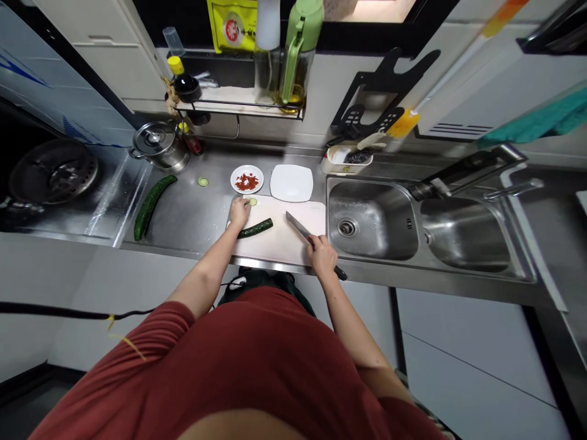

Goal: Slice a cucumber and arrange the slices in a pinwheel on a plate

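Observation:
My right hand (pixel 323 256) is wrapped round the black handle of a kitchen knife (pixel 298 226), whose blade points up and left over the white cutting board (pixel 302 244). At the board's upper left corner, my left hand (pixel 239 211) has its fingertips closed at the edge of a pale cucumber slice (pixel 252 201). A cut length of dark green cucumber (pixel 255 228) lies on the board between the two hands, its left end near my left wrist. Just beyond the board are a white plate of chopped red pieces (pixel 247 179) and a bare white square plate (pixel 291 183).
A whole cucumber (pixel 153 205) and some pale slices (pixel 202 181) lie on the steel counter to the left, near a lidded pot (pixel 160 146). A double sink (pixel 373 220) adjoins the board's right side. Bottles stand on a wall rack (pixel 243 109) above.

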The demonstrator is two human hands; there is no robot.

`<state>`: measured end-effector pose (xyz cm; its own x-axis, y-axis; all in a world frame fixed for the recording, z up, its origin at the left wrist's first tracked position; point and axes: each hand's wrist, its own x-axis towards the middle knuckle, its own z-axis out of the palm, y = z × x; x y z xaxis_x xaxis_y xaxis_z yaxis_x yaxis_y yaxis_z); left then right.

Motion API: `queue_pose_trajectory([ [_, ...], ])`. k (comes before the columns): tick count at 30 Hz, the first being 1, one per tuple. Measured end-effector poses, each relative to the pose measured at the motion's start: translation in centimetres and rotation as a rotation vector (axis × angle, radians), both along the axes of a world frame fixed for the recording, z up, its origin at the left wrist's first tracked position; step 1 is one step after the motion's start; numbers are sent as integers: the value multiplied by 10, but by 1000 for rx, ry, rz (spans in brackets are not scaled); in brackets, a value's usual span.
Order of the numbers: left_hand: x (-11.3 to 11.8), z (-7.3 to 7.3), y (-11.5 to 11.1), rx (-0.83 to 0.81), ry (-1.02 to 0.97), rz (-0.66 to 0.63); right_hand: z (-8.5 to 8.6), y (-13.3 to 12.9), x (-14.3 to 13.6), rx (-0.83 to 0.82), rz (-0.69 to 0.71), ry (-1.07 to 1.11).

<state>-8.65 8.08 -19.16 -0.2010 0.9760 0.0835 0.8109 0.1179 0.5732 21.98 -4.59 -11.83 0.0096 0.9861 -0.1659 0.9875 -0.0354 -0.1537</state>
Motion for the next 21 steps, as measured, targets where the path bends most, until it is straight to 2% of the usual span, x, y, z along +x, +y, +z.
queue_pose_trajectory([
  [3,0,-2,-1,6,33,-38,0,2,-2,-7,-2,17],
  [21,1,5,7,-41,-3,5,1,4,-8,-13,-20,82],
])
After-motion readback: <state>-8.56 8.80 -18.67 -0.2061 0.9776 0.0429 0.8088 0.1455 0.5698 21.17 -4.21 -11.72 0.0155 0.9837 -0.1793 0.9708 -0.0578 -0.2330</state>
